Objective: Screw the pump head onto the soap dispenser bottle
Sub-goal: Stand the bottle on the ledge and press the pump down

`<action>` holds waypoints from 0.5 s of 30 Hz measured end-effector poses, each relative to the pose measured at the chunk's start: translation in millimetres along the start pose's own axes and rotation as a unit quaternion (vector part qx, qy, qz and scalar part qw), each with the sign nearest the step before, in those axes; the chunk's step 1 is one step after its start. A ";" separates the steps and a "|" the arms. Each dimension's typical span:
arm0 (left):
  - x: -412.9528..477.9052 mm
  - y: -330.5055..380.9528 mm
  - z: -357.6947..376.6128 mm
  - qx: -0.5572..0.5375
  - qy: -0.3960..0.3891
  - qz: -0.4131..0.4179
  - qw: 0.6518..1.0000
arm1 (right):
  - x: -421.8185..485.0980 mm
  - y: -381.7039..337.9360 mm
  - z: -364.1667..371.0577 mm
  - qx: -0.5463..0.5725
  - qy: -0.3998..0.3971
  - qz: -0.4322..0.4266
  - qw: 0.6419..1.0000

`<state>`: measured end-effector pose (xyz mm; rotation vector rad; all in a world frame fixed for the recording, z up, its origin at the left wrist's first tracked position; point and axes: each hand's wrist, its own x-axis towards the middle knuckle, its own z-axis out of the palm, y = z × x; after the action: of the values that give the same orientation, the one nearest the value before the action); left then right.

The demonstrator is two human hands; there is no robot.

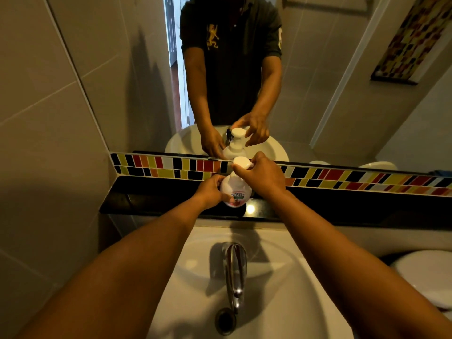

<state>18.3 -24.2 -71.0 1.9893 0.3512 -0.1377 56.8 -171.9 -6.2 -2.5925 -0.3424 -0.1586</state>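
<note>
A white soap dispenser bottle [236, 190] with a pink and green label stands upright on the black ledge [151, 196] behind the sink. My left hand [212, 192] wraps around the bottle's left side and holds it. The white pump head [242, 163] sits on top of the bottle's neck. My right hand [263, 176] grips the pump head from the right, fingers curled round its collar. The joint between pump and neck is hidden by my fingers.
A white sink [281, 277] with a chrome tap [236, 272] and drain [225, 320] lies below my arms. A mirror [318, 81] above a coloured tile strip [354, 178] reflects me and the bottle. A white toilet lid [428, 272] sits at the right.
</note>
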 end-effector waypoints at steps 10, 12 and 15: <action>-0.4 5.1 -4.3 0.025 -0.014 0.010 1.000 | 2.7 10.2 -5.1 0.170 -0.130 -0.062 0.975; -0.5 5.6 -4.2 0.023 -0.014 0.008 1.000 | 3.7 12.4 -4.1 0.183 -0.126 -0.065 0.973; -0.6 5.4 -3.6 0.023 -0.014 0.007 1.000 | 4.7 11.4 -1.2 0.198 -0.115 -0.042 0.973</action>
<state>19.2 -23.2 -64.6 2.0336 0.3192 -0.1652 64.4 -181.0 -9.8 -2.2028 -0.5109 0.1677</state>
